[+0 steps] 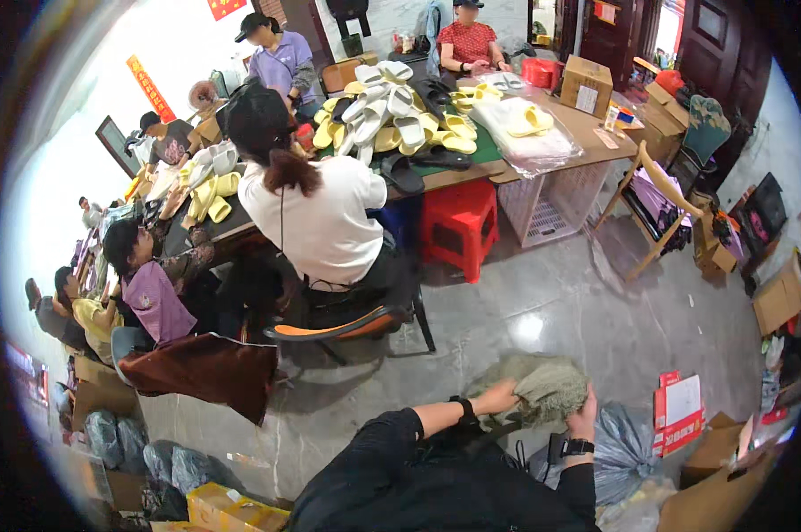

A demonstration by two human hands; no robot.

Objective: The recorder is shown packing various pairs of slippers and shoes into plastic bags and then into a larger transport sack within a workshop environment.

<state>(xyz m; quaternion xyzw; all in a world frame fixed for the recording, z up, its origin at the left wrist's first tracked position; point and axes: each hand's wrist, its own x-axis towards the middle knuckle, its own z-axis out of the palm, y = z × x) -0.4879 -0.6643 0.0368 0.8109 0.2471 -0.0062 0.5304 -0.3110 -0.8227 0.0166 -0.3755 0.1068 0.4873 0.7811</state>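
Observation:
A bunched grey-green cloth [549,387] with a rough, fuzzy surface is between my two hands, above the grey tiled floor. My left hand [498,397] grips its left side, fingers closed into the fabric, with a dark band on that wrist. At the cloth's right edge, my right hand [583,415] is closed on it too; some of its fingers are hidden behind the fabric. A dark watch [577,447] is on my right wrist. Just right of that arm stands a grey-blue plastic bag [622,443].
Ahead, people sit and stand around a long table [587,124] piled with yellow, white and black slippers [392,111]. A red stool [460,232], an orange-edged chair [338,328] and a wooden chair [646,208] stand nearby. A red-and-white box [680,412] lies at right; bags and a yellow carton [232,508] are lower left.

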